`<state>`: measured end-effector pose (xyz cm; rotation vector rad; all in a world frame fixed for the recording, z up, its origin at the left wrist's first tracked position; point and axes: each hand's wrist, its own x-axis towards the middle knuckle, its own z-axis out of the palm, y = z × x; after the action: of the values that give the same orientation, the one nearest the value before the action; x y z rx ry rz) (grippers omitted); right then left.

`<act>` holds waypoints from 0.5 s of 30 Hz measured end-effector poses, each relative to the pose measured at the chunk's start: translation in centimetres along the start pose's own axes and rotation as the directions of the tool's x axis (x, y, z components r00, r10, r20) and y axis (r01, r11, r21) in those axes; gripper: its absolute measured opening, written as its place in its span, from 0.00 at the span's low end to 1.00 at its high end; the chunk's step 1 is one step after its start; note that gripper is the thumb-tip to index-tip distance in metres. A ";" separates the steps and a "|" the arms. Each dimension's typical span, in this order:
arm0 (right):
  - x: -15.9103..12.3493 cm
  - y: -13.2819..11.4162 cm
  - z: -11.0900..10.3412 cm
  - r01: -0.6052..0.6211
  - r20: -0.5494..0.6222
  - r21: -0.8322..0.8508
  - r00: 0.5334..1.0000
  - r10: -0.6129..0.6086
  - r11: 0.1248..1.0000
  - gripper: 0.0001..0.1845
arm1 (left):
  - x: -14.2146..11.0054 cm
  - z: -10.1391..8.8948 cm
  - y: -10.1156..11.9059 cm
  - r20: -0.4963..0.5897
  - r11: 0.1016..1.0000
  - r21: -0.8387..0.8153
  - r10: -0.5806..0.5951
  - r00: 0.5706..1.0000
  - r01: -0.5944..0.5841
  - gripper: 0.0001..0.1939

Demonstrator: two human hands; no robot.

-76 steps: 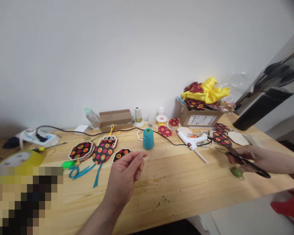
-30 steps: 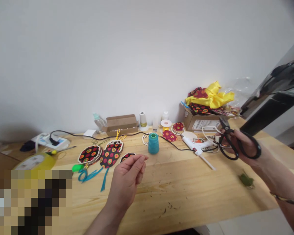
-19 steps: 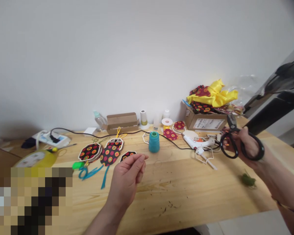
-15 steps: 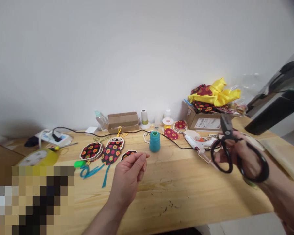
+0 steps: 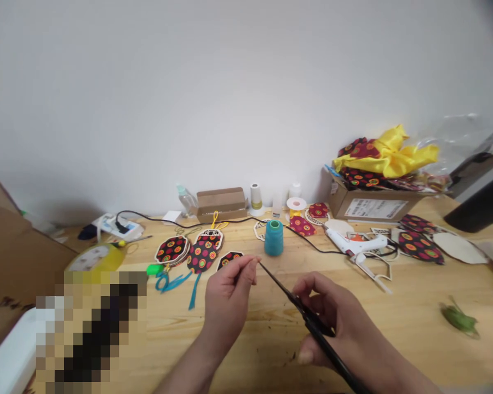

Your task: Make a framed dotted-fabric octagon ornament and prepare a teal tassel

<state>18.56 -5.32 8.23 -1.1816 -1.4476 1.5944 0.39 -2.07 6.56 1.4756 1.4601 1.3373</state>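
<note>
My left hand [image 5: 230, 293] is closed in a pinch over the middle of the table; whatever lies between thumb and forefinger is too small to make out. My right hand [image 5: 340, 323] grips black-handled scissors [image 5: 302, 306], seen edge-on. Their tips reach up to the left fingertips. Just behind the hands stands a cone of teal thread [image 5: 274, 238]. Left of it lie a patterned fabric pendant with teal ribbon tails [image 5: 205, 254] and a stack of patterned panels [image 5: 172, 250]. Another patterned panel [image 5: 230, 259] is partly covered by my left hand.
A white glue gun [image 5: 357, 243] lies at the right, near fabric pieces [image 5: 419, 247]. A bundle of green thread [image 5: 459, 318] rests at the right front. Behind stands a cardboard box [image 5: 372, 205] heaped with cloth. A black cable runs along the back from a power strip [image 5: 125, 230].
My right hand has brought the scissors from the right side leftward to my left fingertips and turned them edge-on. My left hand keeps its pinch. The view has shifted left.
</note>
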 end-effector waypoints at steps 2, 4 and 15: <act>0.2 0.3 0.1 -0.034 -0.029 0.039 0.999 0.035 0.999 0.29 | 0.1 -0.1 0.1 -0.028 0.995 0.072 0.064 0.998 -0.062 0.11; 0.3 0.7 0.1 -0.034 -0.065 0.066 0.997 0.038 0.997 0.29 | 0.2 -0.1 0.0 -0.047 0.990 0.108 0.092 0.995 -0.087 0.11; 0.4 2.4 0.0 -0.062 0.115 0.150 0.992 0.044 0.987 0.33 | 0.5 0.0 -0.1 -0.081 0.991 0.116 0.081 0.993 -0.072 0.10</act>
<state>18.66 -5.33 5.79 -1.0655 -1.3441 1.7993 0.25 -1.58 6.54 1.5773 1.5705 1.3996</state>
